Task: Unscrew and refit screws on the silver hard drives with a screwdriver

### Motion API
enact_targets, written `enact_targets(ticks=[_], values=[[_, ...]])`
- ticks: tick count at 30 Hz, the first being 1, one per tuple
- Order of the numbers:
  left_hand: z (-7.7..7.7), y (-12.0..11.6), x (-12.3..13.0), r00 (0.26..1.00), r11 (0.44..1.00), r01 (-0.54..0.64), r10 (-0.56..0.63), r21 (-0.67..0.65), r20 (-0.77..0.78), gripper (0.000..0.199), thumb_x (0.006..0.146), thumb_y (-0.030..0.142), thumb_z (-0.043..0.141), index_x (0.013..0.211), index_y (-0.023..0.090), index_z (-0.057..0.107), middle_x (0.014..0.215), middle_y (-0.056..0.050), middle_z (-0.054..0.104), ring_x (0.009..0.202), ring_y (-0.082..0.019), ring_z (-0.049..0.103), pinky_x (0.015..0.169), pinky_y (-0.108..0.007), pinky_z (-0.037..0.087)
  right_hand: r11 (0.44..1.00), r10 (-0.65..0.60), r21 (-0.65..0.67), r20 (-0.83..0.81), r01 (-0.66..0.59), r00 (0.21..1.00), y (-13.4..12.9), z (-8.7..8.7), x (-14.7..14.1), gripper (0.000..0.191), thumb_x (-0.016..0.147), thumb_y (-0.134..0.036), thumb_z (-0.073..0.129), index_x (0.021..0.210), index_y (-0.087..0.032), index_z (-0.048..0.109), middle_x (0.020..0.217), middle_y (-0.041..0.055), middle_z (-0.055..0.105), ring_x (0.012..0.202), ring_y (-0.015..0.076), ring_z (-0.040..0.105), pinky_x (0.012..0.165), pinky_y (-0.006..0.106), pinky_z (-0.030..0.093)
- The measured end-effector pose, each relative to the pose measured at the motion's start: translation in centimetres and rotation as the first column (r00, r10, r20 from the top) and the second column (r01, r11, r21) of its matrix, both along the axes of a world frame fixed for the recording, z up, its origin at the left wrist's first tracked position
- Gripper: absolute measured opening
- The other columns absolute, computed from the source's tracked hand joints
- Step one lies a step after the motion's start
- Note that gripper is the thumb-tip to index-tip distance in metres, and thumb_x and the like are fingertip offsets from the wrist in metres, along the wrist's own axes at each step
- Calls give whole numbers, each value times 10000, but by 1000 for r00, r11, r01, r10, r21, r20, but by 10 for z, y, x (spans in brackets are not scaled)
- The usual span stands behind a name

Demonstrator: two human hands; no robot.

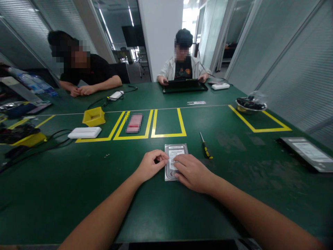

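Note:
A silver hard drive (170, 175) with a white printed label lies on the green table in front of me. My left hand (153, 164) is closed in a pinch at the drive's left edge, thumb and fingertips together. From the right, my right hand (195, 172) curls over the drive, its fingers on the label and covering part of it. What lies under those fingertips is hidden. To the right of the drive is a screwdriver (206, 147) with a black and yellow handle.
Yellow tape (169, 135) marks off areas, one holding a pixelated pink object (134, 123). Left are a yellow bin (94, 117), a white power strip (84, 132) and cables. Right are another drive-like device (307, 152) and a bowl (251, 105). Two people sit across.

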State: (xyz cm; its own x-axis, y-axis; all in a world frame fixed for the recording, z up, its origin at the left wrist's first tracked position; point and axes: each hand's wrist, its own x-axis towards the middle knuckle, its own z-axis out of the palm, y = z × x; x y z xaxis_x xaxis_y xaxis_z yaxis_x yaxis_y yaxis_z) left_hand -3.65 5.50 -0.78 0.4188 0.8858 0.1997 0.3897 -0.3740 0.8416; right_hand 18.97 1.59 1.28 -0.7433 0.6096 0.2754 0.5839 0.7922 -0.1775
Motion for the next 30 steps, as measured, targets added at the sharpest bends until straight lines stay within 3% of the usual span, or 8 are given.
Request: enact_targets(ticks=[15,30], values=[[-1,1,-3,999,992,3,1,-124,37,220,864,360,656,904,145,677,781,-20,650,694,-130,569,645,-244,441,1000,2,-17,-30,-3,1000,0,1,2,277,953,-295,487,1138,-122,599,1161,159,622,1126,287,550,970,464,447],[-1,1,-5,996,987,30,-16,-156,93,146,834,278,673,859,135,655,713,7,592,643,-103,510,600,-216,394,1000,7,-25,-18,-7,1000,0,-3,3,306,951,-304,487,1157,-109,603,1178,158,614,1138,288,540,988,465,441]])
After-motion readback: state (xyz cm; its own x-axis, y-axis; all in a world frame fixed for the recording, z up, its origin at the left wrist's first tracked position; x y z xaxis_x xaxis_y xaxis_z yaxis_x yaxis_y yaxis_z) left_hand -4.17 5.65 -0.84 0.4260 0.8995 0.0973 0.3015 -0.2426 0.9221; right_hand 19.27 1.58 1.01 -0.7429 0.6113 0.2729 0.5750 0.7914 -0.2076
